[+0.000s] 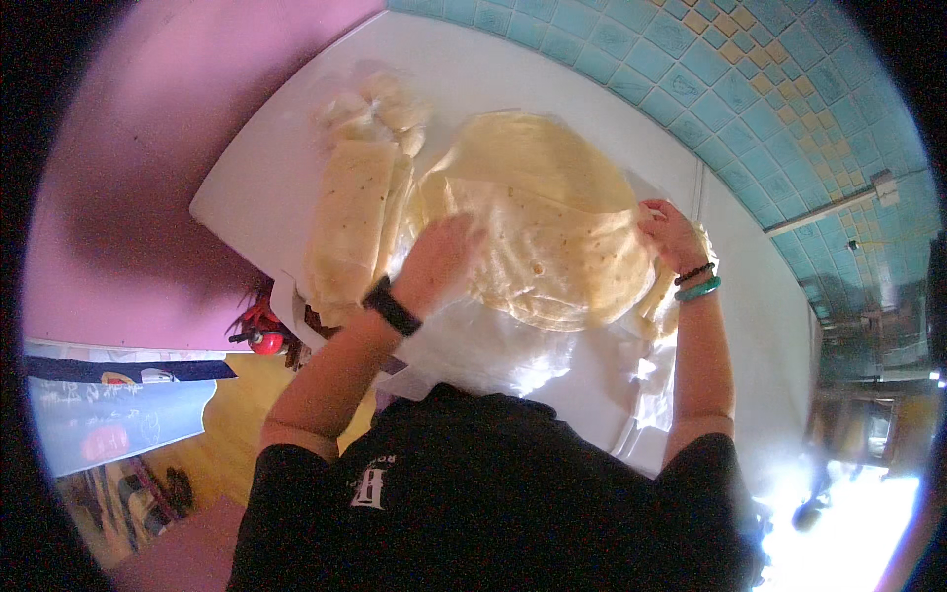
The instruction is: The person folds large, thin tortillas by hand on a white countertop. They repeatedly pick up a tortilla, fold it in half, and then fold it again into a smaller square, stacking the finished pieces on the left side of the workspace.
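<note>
A stack of thin, round flatbreads (562, 259), pale yellow with brown spots, lies before me on a white table (747, 333). The upper sheet has a raised or folded edge running across the stack. At that edge's right end, my right hand (669, 233) has its fingertips pinched on the flatbread. My left hand (444, 255) is over the stack's left side, blurred by motion; its fingertips and any grip are unclear. Left of it lies a folded bundle of flatbread (351, 207), with crumpled pieces (385, 111) behind. Clear plastic sheeting (488, 344) spreads beneath the stack's near side.
More folded flatbread (661, 303) lies beneath my right wrist. A pink wall (148, 185) borders the left side, and blue-green tiles (666, 81) run along the far side. A red round object (266, 340) is below the table's left edge. Bright light enters at lower right.
</note>
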{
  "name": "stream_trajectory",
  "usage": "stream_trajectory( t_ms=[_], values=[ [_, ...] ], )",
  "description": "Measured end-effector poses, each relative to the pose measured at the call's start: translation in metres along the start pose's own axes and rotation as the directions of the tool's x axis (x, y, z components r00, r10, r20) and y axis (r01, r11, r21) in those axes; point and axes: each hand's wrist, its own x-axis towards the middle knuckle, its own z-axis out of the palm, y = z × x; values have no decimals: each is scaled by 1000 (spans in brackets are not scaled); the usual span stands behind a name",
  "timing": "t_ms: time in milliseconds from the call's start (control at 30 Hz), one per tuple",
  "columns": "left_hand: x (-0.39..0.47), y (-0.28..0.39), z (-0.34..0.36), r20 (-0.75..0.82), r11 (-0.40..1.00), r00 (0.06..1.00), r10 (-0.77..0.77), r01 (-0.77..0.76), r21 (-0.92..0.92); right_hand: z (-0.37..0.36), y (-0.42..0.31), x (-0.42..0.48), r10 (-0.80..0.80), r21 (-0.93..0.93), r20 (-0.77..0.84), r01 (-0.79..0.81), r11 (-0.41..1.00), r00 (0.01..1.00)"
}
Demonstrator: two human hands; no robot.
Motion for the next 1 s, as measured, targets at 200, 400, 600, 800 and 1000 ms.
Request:
stream_trajectory(
  t_ms=[200,400,600,800,1000],
  values=[
    [-63,43,25,84,1000,996,-27,28,-14,115,-61,13,-241,646,318,-24,763,917],
    [-102,48,30,69,991,991,-118,122,-46,134,-18,54,-452,-712,-39,292,639,891],
    [-110,50,35,30,981,988,-153,156,-116,138,4,62,-186,-442,-113,119,889,976],
    [-112,49,33,1,981,989,-150,148,-126,203,-47,69,-232,203,78,212,956,970],
    [-113,47,39,-72,980,985,-156,145,-137,241,-77,64,-616,-620,241,607,497,750]
  ],
)
